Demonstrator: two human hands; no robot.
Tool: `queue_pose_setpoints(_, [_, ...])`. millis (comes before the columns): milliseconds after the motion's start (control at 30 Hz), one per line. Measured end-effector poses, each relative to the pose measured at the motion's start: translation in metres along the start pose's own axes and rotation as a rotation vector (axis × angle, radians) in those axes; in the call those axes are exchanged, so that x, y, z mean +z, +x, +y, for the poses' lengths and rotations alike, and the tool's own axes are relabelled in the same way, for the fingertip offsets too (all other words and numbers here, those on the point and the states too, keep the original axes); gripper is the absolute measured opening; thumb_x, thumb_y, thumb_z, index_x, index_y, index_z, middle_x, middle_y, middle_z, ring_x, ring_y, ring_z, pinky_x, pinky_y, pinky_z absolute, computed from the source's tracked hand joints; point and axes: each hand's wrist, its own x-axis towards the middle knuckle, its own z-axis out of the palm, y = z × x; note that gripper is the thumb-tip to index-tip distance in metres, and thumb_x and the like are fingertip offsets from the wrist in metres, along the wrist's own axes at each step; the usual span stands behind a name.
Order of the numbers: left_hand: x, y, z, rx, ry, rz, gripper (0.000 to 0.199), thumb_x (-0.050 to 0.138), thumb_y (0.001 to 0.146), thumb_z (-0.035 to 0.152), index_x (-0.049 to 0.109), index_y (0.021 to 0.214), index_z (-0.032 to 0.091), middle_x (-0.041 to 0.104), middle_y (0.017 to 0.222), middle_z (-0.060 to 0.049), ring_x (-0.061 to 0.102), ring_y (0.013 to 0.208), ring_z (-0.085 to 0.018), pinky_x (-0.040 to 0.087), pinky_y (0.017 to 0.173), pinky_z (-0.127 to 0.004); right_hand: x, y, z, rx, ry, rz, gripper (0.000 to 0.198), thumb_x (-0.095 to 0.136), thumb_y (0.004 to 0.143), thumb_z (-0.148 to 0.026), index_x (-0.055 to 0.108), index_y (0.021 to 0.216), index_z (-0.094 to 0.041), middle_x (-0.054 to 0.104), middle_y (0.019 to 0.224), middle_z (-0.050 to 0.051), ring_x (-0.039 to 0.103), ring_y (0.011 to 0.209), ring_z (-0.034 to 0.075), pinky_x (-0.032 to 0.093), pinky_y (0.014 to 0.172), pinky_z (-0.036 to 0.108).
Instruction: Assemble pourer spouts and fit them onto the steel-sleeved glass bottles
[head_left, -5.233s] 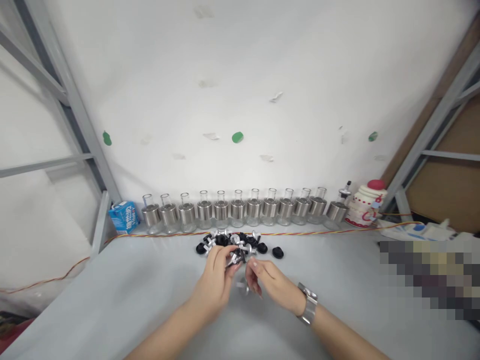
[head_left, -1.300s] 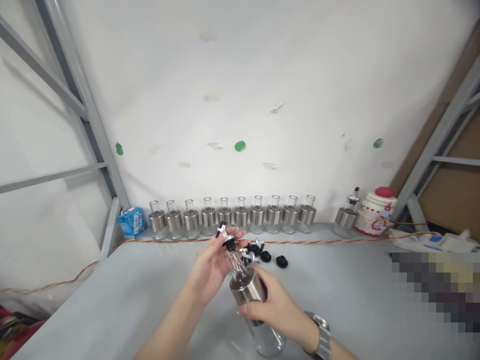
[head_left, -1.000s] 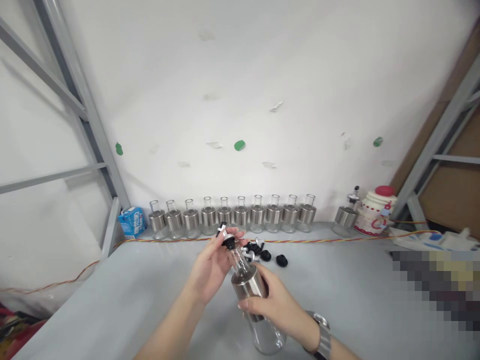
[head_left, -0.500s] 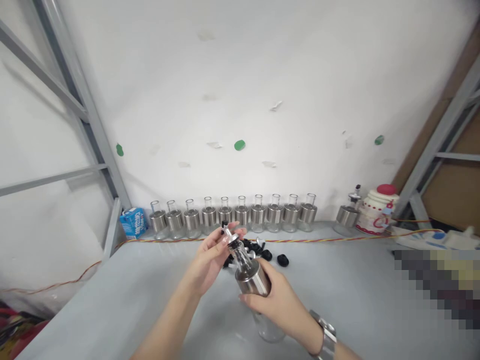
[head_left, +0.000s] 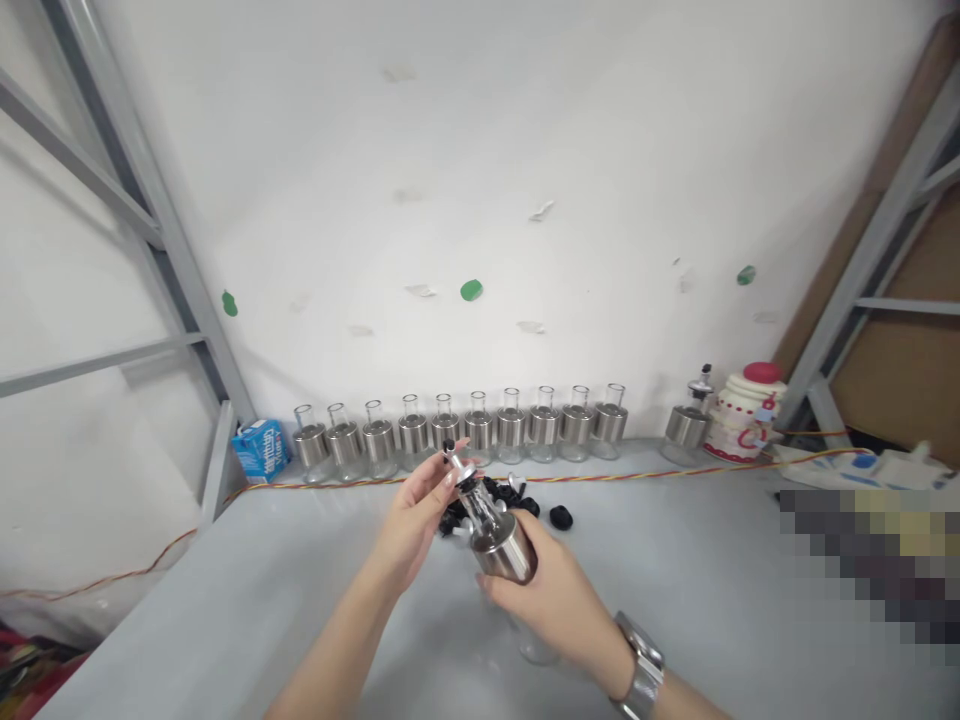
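Observation:
My right hand [head_left: 544, 580] is wrapped round the steel sleeve of a glass oil bottle [head_left: 501, 548], which leans with its neck up and to the left. A metal pour spout [head_left: 460, 466] with a black tip sits at the mouth of that bottle. Thumb and fingers of my left hand [head_left: 420, 510] close round the spout, the far fingers partly hidden behind it. Just behind the bottle lies a pile of black and clear plastic parts [head_left: 495, 490], partly covered by my left hand and the bottle neck. A single black cap [head_left: 561, 517] rests to its right.
Several bottles without spouts [head_left: 544, 425] stand in a row along the wall. A bottle fitted with a spout [head_left: 686, 428] is farther right, beside a white and red jar [head_left: 746, 415]. A blue carton [head_left: 260, 450] ends the row at left. A twisted cable [head_left: 600, 475] crosses the grey table [head_left: 247, 590].
The view has shifted slightly, moving the background left. The bottle and both hands keep nearly the same pose, the left fingers still at the spout.

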Motion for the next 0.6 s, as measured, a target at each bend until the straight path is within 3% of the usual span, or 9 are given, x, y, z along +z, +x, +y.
queue_pose_setpoints(400, [0.0002,0.0025,-0.0069,0.097,0.033,0.094,0.024,0.057,0.076,0.024,0.058,0.1,0.02,0.062,0.099,-0.005,0.055,0.095,-0.016,0.039,0.079,-0.023,-0.0013,-0.0014,-0.0017,-0.002,-0.11,-0.011,0.024,0.059,0.063,-0.024,0.048,0.085,-0.025,0.058,0.071,-0.006,0.049,0.061,0.013,0.033,0.054,0.021])
queue_pose_setpoints(600, [0.0021,0.001,-0.0058,0.056,0.036,0.086,0.022,0.057,0.076,0.024,0.058,0.098,0.021,0.062,0.099,-0.004,0.055,0.094,-0.015,0.039,0.081,-0.023,-0.0001,-0.0006,0.0004,0.006,-0.073,-0.034,0.026,0.06,0.062,-0.024,0.048,0.085,-0.024,0.059,0.072,-0.005,0.05,0.061,0.013,0.033,0.053,0.021])
